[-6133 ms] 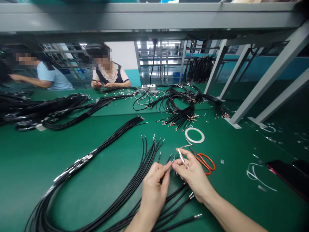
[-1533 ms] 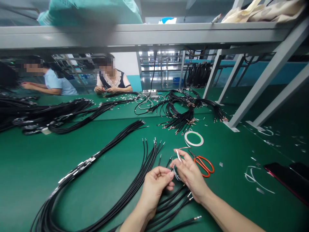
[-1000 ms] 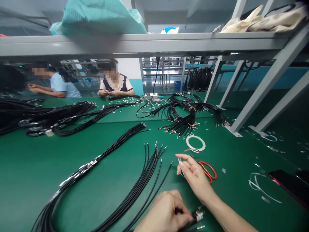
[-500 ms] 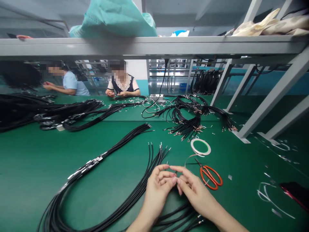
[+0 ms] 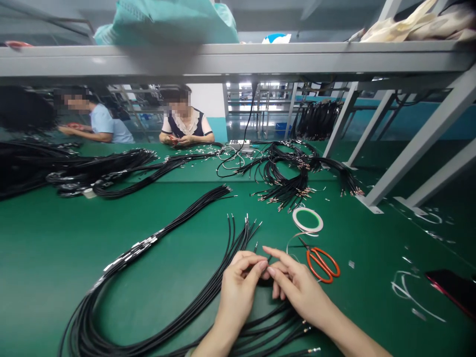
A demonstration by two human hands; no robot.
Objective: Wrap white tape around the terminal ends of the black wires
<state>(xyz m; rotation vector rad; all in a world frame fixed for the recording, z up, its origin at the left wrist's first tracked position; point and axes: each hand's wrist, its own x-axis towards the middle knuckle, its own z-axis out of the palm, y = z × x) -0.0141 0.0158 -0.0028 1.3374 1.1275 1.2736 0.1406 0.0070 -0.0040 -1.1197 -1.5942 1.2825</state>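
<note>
My left hand [image 5: 240, 285] and my right hand [image 5: 292, 282] meet at the fingertips over the bench. Both are pinched on a thin black cable [image 5: 269, 259], which shows between the fingers; most of it is hidden. A long bundle of black cables [image 5: 178, 327] with metal tips curves in a U around the left side and passes beside my left hand. White labels [image 5: 130, 253] wrap part of it. More cable ends [image 5: 297, 332] lie below my right hand. Orange-handled scissors [image 5: 323, 265] and a roll of white tape [image 5: 307, 219] rest beyond my right hand.
Piles of black cables [image 5: 92, 171] lie at the back left, more coils [image 5: 286, 173] at the back centre. A grey shelf [image 5: 223, 62] crosses above, with slanted legs at right. A dark phone-like object [image 5: 453, 292] lies far right. Two people sit across the bench.
The view has shifted slightly. My left fingers have curled in closer, and a piece of black cable now shows between my hands. My right index finger is raised a little.
</note>
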